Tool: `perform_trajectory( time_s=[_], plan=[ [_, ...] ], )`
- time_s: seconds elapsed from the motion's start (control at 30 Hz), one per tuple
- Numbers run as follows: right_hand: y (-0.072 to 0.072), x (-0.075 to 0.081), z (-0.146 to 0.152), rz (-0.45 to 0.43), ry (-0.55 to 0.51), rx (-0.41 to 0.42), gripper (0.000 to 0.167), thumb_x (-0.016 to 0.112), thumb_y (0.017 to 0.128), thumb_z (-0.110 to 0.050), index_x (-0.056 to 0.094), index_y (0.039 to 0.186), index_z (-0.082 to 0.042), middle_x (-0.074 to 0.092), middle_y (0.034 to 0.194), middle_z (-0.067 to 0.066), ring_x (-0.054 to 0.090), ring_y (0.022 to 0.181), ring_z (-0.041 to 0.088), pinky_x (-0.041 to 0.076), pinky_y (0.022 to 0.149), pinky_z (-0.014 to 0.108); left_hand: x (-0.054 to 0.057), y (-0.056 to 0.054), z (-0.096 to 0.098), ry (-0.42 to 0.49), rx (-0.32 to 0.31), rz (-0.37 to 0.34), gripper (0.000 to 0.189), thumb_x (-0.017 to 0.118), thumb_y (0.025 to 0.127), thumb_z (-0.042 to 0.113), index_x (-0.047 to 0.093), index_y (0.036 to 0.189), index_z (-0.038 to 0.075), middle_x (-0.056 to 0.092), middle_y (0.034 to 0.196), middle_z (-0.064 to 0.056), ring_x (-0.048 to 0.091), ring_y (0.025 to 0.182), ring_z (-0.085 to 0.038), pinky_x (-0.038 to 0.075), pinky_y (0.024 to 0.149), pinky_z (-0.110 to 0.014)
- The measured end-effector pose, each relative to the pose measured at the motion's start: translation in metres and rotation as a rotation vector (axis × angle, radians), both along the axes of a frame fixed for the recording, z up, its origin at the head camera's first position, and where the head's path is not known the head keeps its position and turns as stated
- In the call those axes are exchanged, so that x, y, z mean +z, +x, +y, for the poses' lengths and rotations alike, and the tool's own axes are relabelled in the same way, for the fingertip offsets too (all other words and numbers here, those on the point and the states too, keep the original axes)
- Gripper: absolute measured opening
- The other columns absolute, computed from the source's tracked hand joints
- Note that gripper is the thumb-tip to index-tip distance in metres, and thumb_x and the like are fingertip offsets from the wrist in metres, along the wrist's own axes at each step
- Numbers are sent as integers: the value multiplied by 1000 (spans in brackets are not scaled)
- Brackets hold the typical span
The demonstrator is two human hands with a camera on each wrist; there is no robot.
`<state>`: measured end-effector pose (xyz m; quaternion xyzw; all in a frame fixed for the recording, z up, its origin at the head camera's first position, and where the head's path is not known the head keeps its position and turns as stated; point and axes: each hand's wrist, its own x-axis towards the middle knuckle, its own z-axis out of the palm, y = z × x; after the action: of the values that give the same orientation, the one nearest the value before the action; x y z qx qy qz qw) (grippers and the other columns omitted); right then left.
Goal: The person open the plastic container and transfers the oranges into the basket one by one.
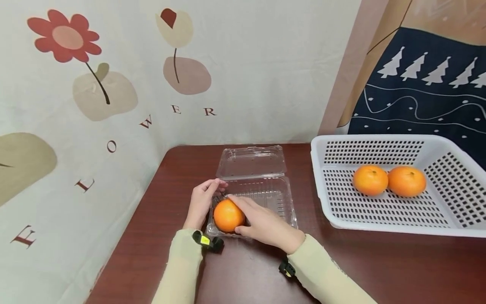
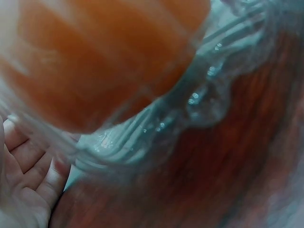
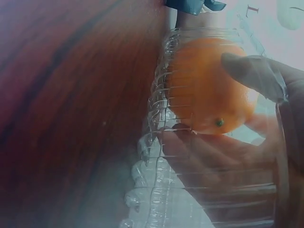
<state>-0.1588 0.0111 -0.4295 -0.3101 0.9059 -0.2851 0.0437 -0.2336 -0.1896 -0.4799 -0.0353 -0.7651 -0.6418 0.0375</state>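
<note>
An orange (image 1: 229, 215) sits in the front left part of a clear plastic clamshell box (image 1: 291, 207), whose lid (image 1: 251, 162) lies folded back behind it. My right hand (image 1: 265, 221) grips this orange, fingers over its far side and thumb (image 3: 237, 66) on its near side. My left hand (image 1: 203, 200) is at the box's left side, its fingertips near the back left of the rim. Through the left wrist view, its fingers (image 2: 35, 173) lie loosely against the outside of the clear wall. The orange's underside is hidden in the head view.
To the right stands a white perforated basket (image 1: 322, 185) with two more oranges, one orange (image 1: 370, 180) beside another orange (image 1: 407, 181). Everything rests on a dark red-brown table (image 1: 163, 211). A flower-printed curtain (image 1: 258, 84) hangs behind and along the left edge.
</note>
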Motion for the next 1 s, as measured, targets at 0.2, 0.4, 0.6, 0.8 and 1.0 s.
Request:
perform_trajectory(
  time_s=[0.2,0.4,0.6,0.8,1.0],
  plan=[
    [-1,0,-1,30,-11,19,71,63,82,-33,25,140,-25,41,130,0,49,109,14,45,86,36,2,-1,-2,-14,9,7,34,51,90,37,67,95,8,66,92,-6,59,84,-21,49,74,-29],
    [-1,0,-1,31,-5,-5,70,65,80,-34,28,139,-25,36,135,1,48,111,17,45,85,38,3,0,-1,-10,0,4,35,51,89,37,67,96,8,66,93,-7,59,85,-21,49,74,-29],
    [0,1,-1,52,4,-18,69,65,80,-35,31,138,-23,30,141,1,42,118,19,42,89,40,3,1,1,-1,-4,1,35,51,89,38,67,96,7,66,94,-7,59,85,-21,49,75,-30],
    [0,-1,-3,43,24,-6,67,59,82,-42,29,139,-22,37,137,-2,43,118,15,40,92,37,2,2,0,6,0,1,33,52,89,36,67,95,7,66,93,-6,59,85,-22,49,75,-30],
    [0,0,-4,38,15,-5,68,60,81,-45,29,139,-24,40,132,-4,48,110,14,44,87,36,5,4,0,3,-7,-9,33,51,90,35,67,96,7,66,94,-7,59,86,-23,48,77,-33]
  ],
)
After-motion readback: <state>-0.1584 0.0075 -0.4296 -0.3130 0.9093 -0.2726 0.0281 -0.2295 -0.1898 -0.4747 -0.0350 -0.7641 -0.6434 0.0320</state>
